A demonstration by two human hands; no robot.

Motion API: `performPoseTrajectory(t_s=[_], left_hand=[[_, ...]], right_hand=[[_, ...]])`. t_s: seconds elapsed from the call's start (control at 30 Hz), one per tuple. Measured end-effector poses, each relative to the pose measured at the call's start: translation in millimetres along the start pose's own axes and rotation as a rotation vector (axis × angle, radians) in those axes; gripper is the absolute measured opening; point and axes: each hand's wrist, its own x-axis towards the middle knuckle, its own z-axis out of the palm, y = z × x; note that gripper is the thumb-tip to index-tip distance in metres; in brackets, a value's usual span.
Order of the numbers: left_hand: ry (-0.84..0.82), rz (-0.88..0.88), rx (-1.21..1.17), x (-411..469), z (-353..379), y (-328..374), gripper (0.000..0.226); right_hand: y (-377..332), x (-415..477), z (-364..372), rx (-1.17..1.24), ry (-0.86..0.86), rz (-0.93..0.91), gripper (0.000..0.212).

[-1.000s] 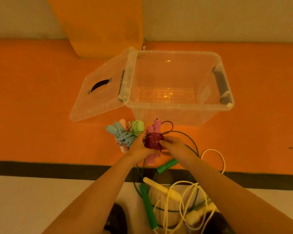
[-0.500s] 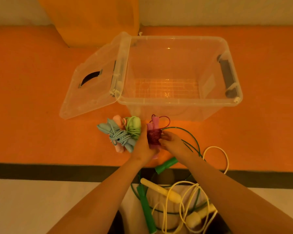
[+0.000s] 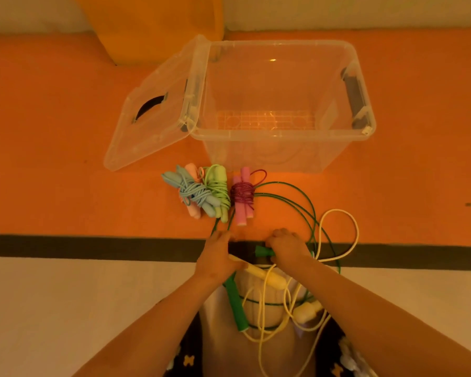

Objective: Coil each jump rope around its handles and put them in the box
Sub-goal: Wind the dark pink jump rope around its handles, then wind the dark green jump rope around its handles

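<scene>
Two hands are in view, both at the near edge of the orange surface, over its black stripe.

My right hand is curled round one dark green plastic jump-rope handle, and the handle's tip projects left of my knuckles. My left hand lies just beside it, over the far end of a pale yellow plastic handle. I cannot tell whether this hand grips that handle or only rests on it. A second dark green handle runs from under my left wrist back toward me. A second pale yellow handle lies near my right forearm.

The thin green cord loops loosely out beyond my right hand. The yellow cord arcs to the right of that hand and tangles over the green one.

Beyond both hands, apart from them, lie the wound bundles, all in front of the near wall of the clear plastic box:
- The pink-handled bundle wrapped in maroon cord lies straight ahead of the gap between my hands.
- The light green bundle lies just left of it.
- The pale blue bundle comes next to the left, overlying peach-pink handles.

The box stands upright, its transparent lid swung open to the left.
</scene>
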Motion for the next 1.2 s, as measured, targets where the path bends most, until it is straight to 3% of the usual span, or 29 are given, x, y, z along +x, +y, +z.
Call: performPoseTrajectory(t_s=[0.07,0.17,0.27,0.33,0.43,0.53,0.67,0.8,1.0,1.2], left_hand=[[-0.013,-0.148,0.035,-8,5,-9,0.064],[-0.078,-0.501,-0.16,-16,13,-14,0.078],[-0.182,-0.582,-0.407,-17,21,-19,0.063],[-0.195,-0.54,-0.527,-16,23,-15,0.044],[-0.274,-0.452,-0.689,-17,22,3,0.022],[-0.328,-0.339,-0.74,-17,11,20,0.038],[-0.37,-0.229,-0.75,-30,-19,45,0.046],[-0.373,-0.111,-0.68,-62,-53,79,0.045],[-0.292,0.08,-0.563,-125,-117,146,0.045],[-0.028,0.348,-0.533,-190,-192,237,0.047]], right_hand=[[4,-8,7,0.171,-0.025,0.036,0.038],[6,-20,14,0.367,-0.039,0.056,0.033],[1,-23,21,0.581,-0.059,0.075,0.025],[-6,-21,22,0.814,-0.122,0.117,0.011],[-13,-22,11,1.083,-0.211,0.19,0.018],[-9,-32,-13,1.257,-0.321,0.139,0.032],[-3,-54,-51,1.357,-0.407,0.042,0.026],[-7,-92,-97,1.272,-0.436,-0.022,0.021],[-32,-174,-183,1.208,-0.293,-0.168,0.026],[-66,-264,-277,1.148,0.21,-0.272,0.028]])
